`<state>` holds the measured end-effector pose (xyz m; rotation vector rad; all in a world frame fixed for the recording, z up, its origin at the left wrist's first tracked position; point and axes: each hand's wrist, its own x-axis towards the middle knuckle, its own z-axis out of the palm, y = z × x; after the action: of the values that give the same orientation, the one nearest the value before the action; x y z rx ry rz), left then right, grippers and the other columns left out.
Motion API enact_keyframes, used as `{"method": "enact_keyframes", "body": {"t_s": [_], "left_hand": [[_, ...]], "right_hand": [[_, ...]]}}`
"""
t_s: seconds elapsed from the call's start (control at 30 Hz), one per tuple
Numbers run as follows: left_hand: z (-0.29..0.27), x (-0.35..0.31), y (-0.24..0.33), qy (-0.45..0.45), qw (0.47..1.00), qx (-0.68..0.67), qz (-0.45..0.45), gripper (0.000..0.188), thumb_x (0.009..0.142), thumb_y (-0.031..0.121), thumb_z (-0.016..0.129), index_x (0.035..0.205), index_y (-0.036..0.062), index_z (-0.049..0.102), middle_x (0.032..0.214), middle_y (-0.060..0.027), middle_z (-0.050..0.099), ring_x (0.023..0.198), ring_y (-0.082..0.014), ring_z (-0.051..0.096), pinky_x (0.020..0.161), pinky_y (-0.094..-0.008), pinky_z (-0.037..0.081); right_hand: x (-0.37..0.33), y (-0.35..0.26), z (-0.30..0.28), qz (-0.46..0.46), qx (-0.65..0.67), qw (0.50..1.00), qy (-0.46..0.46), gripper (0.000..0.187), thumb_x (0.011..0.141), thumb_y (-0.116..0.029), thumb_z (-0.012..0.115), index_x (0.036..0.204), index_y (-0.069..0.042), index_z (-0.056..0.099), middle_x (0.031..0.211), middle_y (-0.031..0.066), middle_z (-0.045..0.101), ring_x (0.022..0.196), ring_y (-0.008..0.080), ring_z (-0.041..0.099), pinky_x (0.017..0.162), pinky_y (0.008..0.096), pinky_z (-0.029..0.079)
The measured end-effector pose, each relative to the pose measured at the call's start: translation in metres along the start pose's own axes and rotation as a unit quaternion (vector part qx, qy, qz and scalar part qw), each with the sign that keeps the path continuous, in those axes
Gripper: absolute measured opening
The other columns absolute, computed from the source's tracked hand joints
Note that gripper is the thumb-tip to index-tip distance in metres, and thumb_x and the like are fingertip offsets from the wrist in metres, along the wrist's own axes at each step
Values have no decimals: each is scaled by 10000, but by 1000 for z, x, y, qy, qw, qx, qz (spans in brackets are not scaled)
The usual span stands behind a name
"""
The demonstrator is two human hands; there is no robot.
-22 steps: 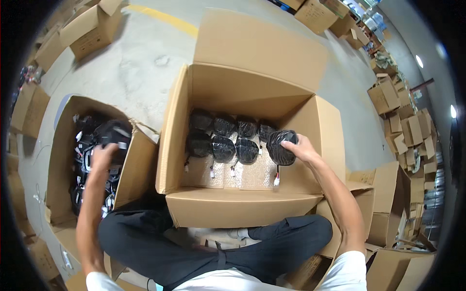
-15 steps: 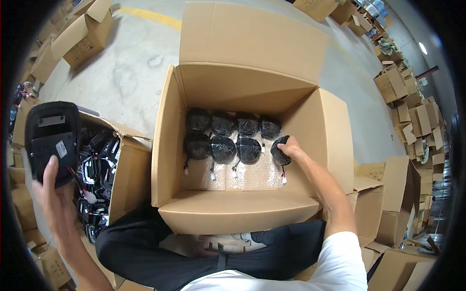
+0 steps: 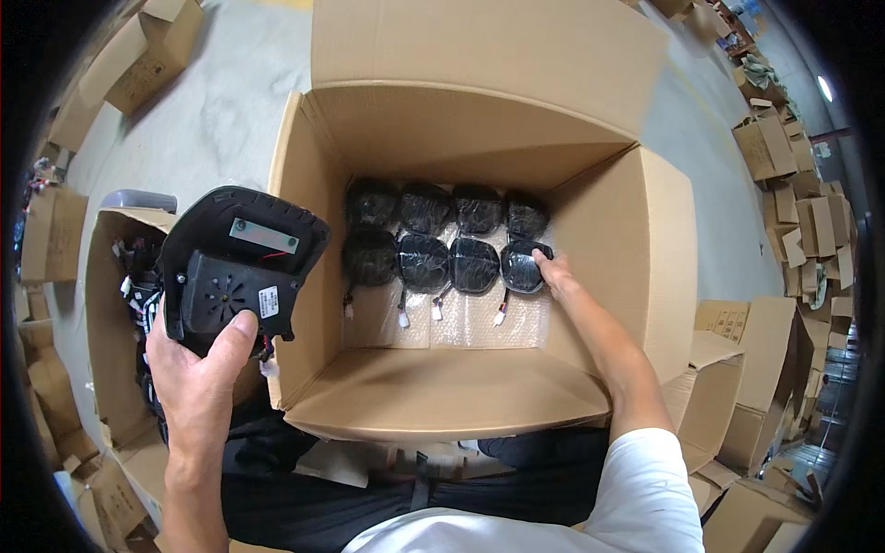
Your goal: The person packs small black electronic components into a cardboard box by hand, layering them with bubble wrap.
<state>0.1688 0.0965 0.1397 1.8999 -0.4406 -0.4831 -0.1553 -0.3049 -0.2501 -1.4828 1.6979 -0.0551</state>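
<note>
Eight wrapped black housings (image 3: pixel 426 263) already lie in two rows on bubble wrap in the big open carton (image 3: pixel 479 387). The right hand (image 3: pixel 551 274) rests on the end one (image 3: pixel 524 267), fingers curled over its rim. The left hand (image 3: pixel 198 369) holds another black housing (image 3: pixel 241 267) raised beside the carton's left wall, back side up (thumb pressed on its lower edge). It looks like rigid moulded plastic, fairly light, smooth; best gripped by the edges, clear of the dangling wire and its label.

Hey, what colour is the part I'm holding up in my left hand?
Black, with a small grey plate and white sticker on it, seen in the head view.
</note>
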Motion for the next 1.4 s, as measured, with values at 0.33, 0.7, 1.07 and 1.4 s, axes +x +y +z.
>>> {"method": "enact_keyframes", "body": {"t_s": [0.33,0.7,1.07,1.4], "left_hand": [[-13,-12,6,10,1000,-10,10,446,827,53,709,1248,-48,602,1025,-59,695,842,-97,642,768,-243,539],[-16,-12,7,-48,994,-76,-67,396,848,143,783,1157,-40,617,940,-70,698,777,-107,651,697,-268,546],[9,-22,-18,81,875,230,419,720,773,29,759,1420,-72,461,1309,-308,576,1163,-446,619,973,-468,529],[-20,-42,-13,-52,877,317,358,539,763,72,783,1252,-68,603,1421,-289,505,1293,-436,534,1060,-469,463]], "right_hand": [[-21,-12,1,-52,-128,988,71,656,884,-331,772,1327,71,503,1333,306,583,1258,456,556,1078,477,442],[-58,-11,16,-356,-486,796,-65,606,845,-290,769,1314,45,582,1400,257,537,1259,411,553,1049,453,475],[-412,-295,0,-292,337,729,-520,537,1067,-416,523,1402,3,511,1300,103,605,1211,156,550,1100,364,437],[-272,-233,68,-589,-329,736,-59,479,793,-276,778,1178,-13,671,1067,228,720,985,348,708,904,437,543]]}}
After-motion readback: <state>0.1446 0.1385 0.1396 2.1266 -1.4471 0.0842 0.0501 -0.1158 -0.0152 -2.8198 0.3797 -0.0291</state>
